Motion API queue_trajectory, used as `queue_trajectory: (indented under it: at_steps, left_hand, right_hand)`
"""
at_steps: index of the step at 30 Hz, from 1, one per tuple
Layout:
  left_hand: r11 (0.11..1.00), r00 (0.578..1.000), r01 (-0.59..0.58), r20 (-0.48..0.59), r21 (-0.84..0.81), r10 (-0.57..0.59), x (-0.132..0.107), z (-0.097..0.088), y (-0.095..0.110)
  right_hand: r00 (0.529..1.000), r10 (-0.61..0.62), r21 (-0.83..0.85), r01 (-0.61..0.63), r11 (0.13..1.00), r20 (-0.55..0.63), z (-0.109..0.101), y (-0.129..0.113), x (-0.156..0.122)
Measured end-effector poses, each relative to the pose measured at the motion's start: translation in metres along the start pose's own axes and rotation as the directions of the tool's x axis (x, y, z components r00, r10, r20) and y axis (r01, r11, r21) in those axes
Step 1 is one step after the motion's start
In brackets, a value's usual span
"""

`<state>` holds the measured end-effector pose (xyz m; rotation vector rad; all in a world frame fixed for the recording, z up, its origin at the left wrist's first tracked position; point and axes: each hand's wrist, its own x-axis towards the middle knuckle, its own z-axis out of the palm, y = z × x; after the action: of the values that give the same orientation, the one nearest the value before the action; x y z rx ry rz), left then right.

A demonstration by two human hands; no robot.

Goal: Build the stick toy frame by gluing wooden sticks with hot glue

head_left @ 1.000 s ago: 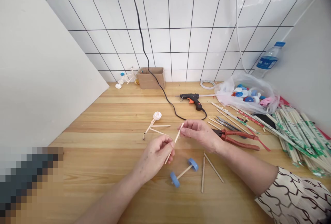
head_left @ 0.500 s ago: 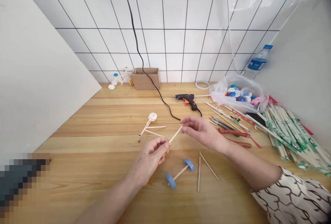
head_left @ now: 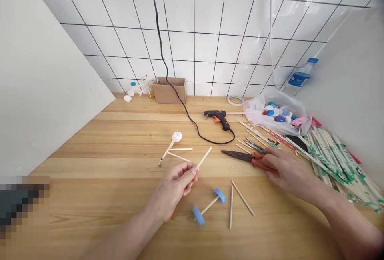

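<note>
A short wooden stick (head_left: 205,157) is pinched between the thumb and fingers of my left hand (head_left: 180,180), its free end pointing up and right. My right hand (head_left: 283,168) is closed on the red handles of the long-nosed pliers (head_left: 240,155), whose dark jaws point left over the table. Just beyond my left hand stands a small stick frame (head_left: 169,148) with a white round cap at its top. Nearer me lies a stick axle with two blue bottle caps (head_left: 198,215) on its ends. Two loose sticks (head_left: 231,208) lie to its right.
A black glue gun (head_left: 217,117) with its cord lies mid-table. Behind are a cardboard box (head_left: 169,92), a tape roll (head_left: 235,100) and a bag of caps (head_left: 255,112). Scissors (head_left: 255,145) and bundled wrapped chopsticks (head_left: 333,156) lie right. White panels flank the table (head_left: 120,212).
My right hand has moved away from the stick, right and down onto the pliers, and closed on their handles. My left hand still holds the stick in nearly the same place.
</note>
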<state>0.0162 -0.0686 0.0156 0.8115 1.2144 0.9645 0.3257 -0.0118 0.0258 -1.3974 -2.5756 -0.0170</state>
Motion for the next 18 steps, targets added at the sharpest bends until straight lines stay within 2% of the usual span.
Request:
queue_trajectory:
  at_steps: [2,4,7,11,13,15,17,18]
  left_hand:
    - [1.000,1.000,0.003,0.006,-0.006,-0.003,0.001,-0.001,-0.001]
    - [1.000,1.000,0.006,0.011,-0.010,-0.006,0.002,-0.002,-0.001]
    - [1.000,1.000,0.004,0.020,-0.013,-0.004,0.003,-0.003,-0.002]
    - [1.000,1.000,-0.003,0.023,-0.015,0.003,0.003,-0.003,-0.003]
    - [1.000,1.000,-0.009,0.024,-0.013,0.009,0.003,-0.003,-0.003]
    - [1.000,0.999,-0.020,0.027,-0.012,0.021,0.003,-0.003,-0.004]
    - [0.999,0.999,-0.034,0.021,-0.019,0.034,0.004,-0.003,-0.004]
    - [0.999,0.999,-0.041,0.014,-0.025,0.041,0.004,-0.003,-0.004]
  right_hand:
    - [0.996,-0.030,-0.043,0.034,0.999,0.089,0.005,0.000,0.000]
    - [0.992,-0.039,-0.071,0.048,0.996,0.119,0.006,-0.002,0.002]
    - [0.995,-0.023,-0.107,0.034,0.994,0.100,0.007,-0.004,0.002]
    - [1.000,0.016,-0.094,-0.015,0.995,0.008,0.005,-0.006,0.002]
    - [0.998,0.052,-0.003,-0.052,0.999,-0.036,0.001,-0.009,0.003]
    - [0.990,0.132,0.161,-0.122,0.979,-0.053,-0.005,-0.016,0.005]
    - [0.964,0.264,0.385,-0.244,0.890,-0.001,-0.011,-0.025,0.007]
    - [0.940,0.333,0.502,-0.321,0.803,0.068,-0.013,-0.030,0.007]
